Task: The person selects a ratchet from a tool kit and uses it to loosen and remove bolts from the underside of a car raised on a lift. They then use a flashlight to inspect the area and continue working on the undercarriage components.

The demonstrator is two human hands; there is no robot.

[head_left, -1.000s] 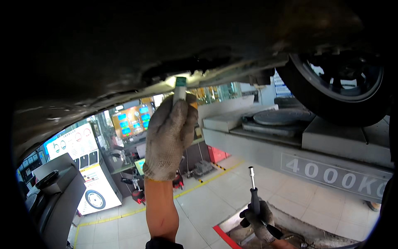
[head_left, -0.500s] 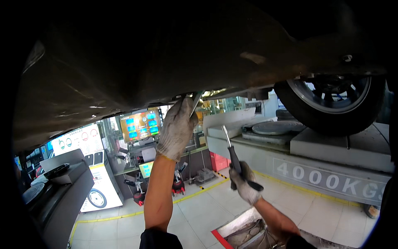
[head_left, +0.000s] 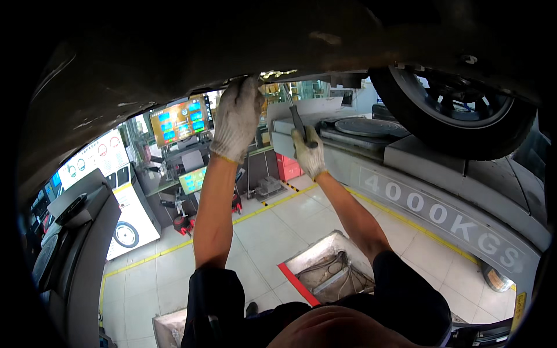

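Overhead spreads the dark underside of a raised car (head_left: 174,64). My left hand (head_left: 238,119), in a whitish knitted glove, reaches up to the edge of that underside. Its fingers are bent and closed there; what they hold is hidden. To its right, my right hand (head_left: 309,153), gloved alike, is wrapped round the black grip of a hand tool (head_left: 296,118) with a shiny metal shaft. The tool points upward, its tip close below the car's underside. Whether the tip touches anything I cannot tell.
A car wheel (head_left: 400,110) rests on the grey lift platform (head_left: 371,168) at right, beside a round turnplate (head_left: 368,127). Another platform (head_left: 87,249) stands at left. An open floor pit (head_left: 304,261) with cables lies below. Farther back are a screen (head_left: 181,120) and a red box (head_left: 287,168).
My right hand has raised the tool up and to the left, toward the car's underside. My left hand stays at the underside's edge. The whole view has tilted downward.
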